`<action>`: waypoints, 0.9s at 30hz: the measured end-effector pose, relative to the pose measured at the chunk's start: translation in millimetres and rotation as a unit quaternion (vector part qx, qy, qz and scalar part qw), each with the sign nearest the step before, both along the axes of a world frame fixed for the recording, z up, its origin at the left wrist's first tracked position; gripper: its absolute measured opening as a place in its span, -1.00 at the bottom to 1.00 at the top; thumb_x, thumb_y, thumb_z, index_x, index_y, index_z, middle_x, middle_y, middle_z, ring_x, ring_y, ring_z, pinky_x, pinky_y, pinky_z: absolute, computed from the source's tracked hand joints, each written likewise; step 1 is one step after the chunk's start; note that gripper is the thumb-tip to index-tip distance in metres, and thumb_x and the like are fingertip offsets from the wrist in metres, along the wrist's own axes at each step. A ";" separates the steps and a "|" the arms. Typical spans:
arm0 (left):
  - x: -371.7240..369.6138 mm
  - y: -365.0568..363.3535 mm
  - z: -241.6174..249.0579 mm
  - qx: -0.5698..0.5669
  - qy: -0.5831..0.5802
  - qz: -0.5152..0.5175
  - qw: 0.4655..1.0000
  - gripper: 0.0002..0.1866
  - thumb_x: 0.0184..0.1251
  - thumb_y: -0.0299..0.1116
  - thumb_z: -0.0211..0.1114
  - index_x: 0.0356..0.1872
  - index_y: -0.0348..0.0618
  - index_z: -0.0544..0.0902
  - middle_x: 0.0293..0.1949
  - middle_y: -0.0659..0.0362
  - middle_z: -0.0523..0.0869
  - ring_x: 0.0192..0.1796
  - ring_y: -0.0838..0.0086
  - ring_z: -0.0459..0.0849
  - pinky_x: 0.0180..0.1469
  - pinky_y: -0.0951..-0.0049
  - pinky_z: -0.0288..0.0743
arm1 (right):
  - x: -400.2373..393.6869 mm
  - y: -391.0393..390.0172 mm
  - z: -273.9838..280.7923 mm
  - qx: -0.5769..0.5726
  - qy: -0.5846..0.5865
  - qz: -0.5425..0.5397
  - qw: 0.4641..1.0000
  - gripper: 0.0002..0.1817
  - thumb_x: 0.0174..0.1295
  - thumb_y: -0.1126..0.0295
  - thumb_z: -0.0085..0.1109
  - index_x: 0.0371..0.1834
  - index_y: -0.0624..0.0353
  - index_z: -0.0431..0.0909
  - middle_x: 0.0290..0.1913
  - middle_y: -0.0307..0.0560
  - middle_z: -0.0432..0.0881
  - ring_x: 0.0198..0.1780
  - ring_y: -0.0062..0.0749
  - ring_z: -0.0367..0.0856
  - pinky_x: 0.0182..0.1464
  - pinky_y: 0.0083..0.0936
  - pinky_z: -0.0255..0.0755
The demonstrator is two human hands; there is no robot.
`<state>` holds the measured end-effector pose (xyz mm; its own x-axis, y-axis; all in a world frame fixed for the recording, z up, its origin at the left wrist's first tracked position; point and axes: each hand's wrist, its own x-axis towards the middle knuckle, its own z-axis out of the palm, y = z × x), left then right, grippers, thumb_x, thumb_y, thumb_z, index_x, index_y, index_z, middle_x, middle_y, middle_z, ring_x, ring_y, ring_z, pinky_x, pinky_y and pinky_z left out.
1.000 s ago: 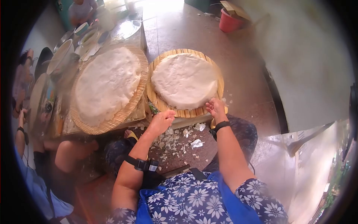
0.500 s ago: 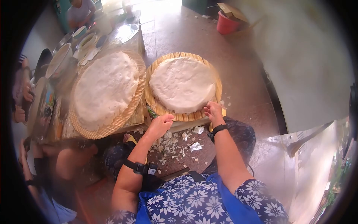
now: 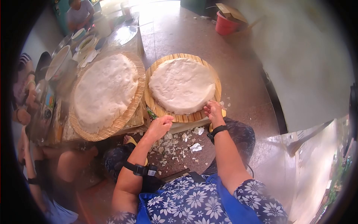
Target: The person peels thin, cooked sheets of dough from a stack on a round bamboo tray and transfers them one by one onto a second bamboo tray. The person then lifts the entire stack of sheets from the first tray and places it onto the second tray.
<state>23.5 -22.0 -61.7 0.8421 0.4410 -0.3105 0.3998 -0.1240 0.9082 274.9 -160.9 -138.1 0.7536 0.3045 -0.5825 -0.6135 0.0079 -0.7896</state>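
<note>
Right hand (image 3: 213, 111): fingers pinched on the near edge of the round white dough cake (image 3: 181, 85), which lies on the round slatted bamboo tray (image 3: 157, 108). Left hand (image 3: 160, 126): fingers curled, grip indeterminate, at the tray's near rim. White scraps (image 3: 175, 143) litter the floor below.

A plain food-making kitchen or small workshop: two big white cakes (image 3: 182, 85) lie on round slatted trays (image 3: 213, 80), bowls (image 3: 59, 61) and dishes crowd the table (image 3: 128, 35), white scraps (image 3: 175, 143) litter the bare floor (image 3: 238, 63), and other people sit at work close by.
</note>
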 end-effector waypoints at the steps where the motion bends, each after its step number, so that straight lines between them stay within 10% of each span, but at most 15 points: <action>1: -0.2 -0.2 -1.0 -0.004 -0.001 0.002 1.000 -0.62 0.15 -0.46 0.05 0.03 -0.31 0.52 -0.21 0.14 0.62 -0.34 0.60 0.53 -0.24 0.59 0.44 | -0.4 -0.2 1.1 -0.004 -0.001 0.001 1.000 -0.82 0.17 0.43 0.04 -0.15 0.02 0.44 -0.46 -0.28 0.51 -0.58 -0.57 0.50 -0.63 -0.60 0.36; 27: -0.4 1.7 -8.5 -0.092 -0.006 0.042 0.995 -0.64 0.25 -0.46 0.12 0.08 -0.23 0.48 -0.18 0.19 0.60 -0.29 0.56 0.55 -0.22 0.54 0.48 | 18.9 71.0 39.2 0.134 -0.148 0.027 0.979 -0.65 0.04 0.33 0.25 -0.11 0.17 0.42 -0.34 -0.15 0.57 -0.49 -0.48 0.55 -0.66 -0.58 0.42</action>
<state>23.1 -20.3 -70.2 0.8082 0.4470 -0.3835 0.3916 0.0785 0.9168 293.8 -89.9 -98.9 0.8560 0.4612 -0.2336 -0.3626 0.2137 -0.9071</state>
